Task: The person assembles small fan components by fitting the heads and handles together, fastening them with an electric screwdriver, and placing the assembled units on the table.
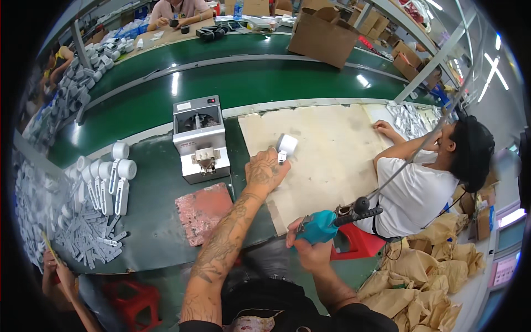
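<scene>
The left hand (266, 170) curls around a white device (287, 145). At that hand's five o'clock, the right hand (313, 253) grips a teal driver (317, 228); at ten stands a grey machine (200, 140).

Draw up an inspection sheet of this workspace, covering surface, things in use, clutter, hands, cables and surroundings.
Surface: green table, partly covered by a stained pale sheet.
Things in use: white round-headed piece; teal power tool.
Clutter: similar pieces and grey strips heaped at left; reddish slab below a grey machine.
Hands: left hand holds the white piece; right hand grips the tool.
Cables: grey cable or hose running from the tool toward upper right.
Surroundings: green conveyor beyond the table; co-worker in white shirt at right; brown paper bags at lower right.
</scene>
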Demonstrator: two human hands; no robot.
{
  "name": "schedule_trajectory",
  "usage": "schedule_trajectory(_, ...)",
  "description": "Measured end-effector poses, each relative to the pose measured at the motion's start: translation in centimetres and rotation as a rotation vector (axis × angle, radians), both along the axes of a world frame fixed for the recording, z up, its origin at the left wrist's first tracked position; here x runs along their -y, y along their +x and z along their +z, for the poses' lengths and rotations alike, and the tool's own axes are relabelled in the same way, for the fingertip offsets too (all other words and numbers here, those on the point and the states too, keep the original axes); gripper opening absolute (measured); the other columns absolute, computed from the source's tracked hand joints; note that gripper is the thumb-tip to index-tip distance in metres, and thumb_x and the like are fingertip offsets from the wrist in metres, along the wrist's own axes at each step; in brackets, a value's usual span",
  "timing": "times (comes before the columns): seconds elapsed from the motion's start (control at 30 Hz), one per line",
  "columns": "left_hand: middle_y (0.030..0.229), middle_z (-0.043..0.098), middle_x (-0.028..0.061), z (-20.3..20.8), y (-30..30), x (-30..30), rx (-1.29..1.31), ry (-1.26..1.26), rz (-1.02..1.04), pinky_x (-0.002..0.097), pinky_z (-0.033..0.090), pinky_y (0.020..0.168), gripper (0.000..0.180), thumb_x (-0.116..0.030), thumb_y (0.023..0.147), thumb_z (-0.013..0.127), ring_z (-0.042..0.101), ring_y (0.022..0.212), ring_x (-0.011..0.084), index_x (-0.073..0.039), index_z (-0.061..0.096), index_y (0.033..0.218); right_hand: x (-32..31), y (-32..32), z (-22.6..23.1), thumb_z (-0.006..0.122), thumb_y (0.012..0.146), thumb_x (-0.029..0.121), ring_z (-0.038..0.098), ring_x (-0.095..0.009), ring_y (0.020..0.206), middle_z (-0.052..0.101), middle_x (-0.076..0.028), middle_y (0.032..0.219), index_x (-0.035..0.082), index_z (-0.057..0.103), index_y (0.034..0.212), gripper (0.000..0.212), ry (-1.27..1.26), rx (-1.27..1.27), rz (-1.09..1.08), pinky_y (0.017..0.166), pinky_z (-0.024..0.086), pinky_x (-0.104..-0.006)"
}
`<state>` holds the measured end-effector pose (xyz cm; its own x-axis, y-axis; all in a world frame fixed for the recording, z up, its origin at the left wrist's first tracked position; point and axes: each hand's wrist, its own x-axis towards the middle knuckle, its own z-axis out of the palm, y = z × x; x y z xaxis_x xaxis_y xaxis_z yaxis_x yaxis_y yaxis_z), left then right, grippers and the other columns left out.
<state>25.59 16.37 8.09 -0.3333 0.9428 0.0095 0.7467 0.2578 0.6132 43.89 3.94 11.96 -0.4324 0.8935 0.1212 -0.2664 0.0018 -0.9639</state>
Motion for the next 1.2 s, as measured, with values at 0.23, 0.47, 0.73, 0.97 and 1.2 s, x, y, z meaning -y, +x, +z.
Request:
schedule_trajectory(0.23, 0.091, 0.064, 0.0118, 2.3, -4.8, 10.3, -0.095, 0.623, -0.178, 0.0415, 0.054, 0.074, 0.025, -0.01, 0.08, 0.075, 0.066, 0.084, 0.0333, -0.002, 0.066, 0.102, -2.4, -1.3, -0.4, 0.077, 0.089, 0.031, 0.061, -0.013, 0.078, 0.063, -0.004, 0.085, -0.003, 0.06, 0.113, 0.045, -0.015, 0.087, 0.075, 0.071, 0.051, -0.0286)
schedule_trajectory(0.47, 0.1, 0.067, 0.0134, 1.6, -9.7, 16.9, -0.018, 0.468, -0.125, 0.0423, 0.053, 0.086, 0.026, -0.018, 0.087, 0.072, 0.064, 0.089, 0.0337, -0.005, 0.068, 0.109, -3.5, -5.6, 1.4, 0.067, 0.091, 0.056, 0.06, -0.016, 0.075, 0.06, -0.006, 0.081, -0.003, 0.056, 0.118, 0.066, -0.039, 0.064, 0.223, 0.068, 0.048, -0.031)
schedule_trajectory(0.73, 0.111, 0.064, 0.0062, 1.1, -11.7, 17.5, -0.114, 0.32, -0.177, 0.0449, 0.046, 0.096, 0.035, -0.031, 0.093, 0.067, 0.058, 0.103, 0.029, -0.012, 0.067, 0.122, -7.3, -18.2, 3.7, 0.067, 0.089, 0.065, 0.052, -0.015, 0.059, 0.051, -0.004, 0.07, -0.001, 0.054, 0.107, 0.069, 0.196, -0.237, 0.132, 0.056, 0.045, -0.0295)
schedule_trajectory(0.97, 0.115, 0.065, 0.0061, 0.3, -11.8, 18.0, -0.111, 0.373, -0.178, 0.0451, 0.045, 0.099, 0.04, -0.038, 0.092, 0.067, 0.058, 0.107, 0.0269, -0.012, 0.067, 0.123, -10.5, -24.6, 1.8, 0.064, 0.1, 0.042, 0.056, -0.015, 0.061, 0.056, -0.005, 0.07, 0.0, 0.056, 0.101, 0.043, 0.32, -0.174, 0.159, 0.057, 0.047, -0.0297)
schedule_trajectory(1.2, 0.11, 0.064, 0.0078, 0.0, -11.7, 17.7, -0.084, 0.358, -0.159, 0.0472, 0.045, 0.1, 0.042, -0.038, 0.091, 0.069, 0.057, 0.107, 0.0282, -0.013, 0.066, 0.124, -10.6, -24.4, 0.4, 0.066, 0.098, 0.042, 0.055, -0.015, 0.058, 0.055, -0.005, 0.068, 0.0, 0.055, 0.095, 0.044, 0.281, -0.115, 0.193, 0.055, 0.046, -0.0292)
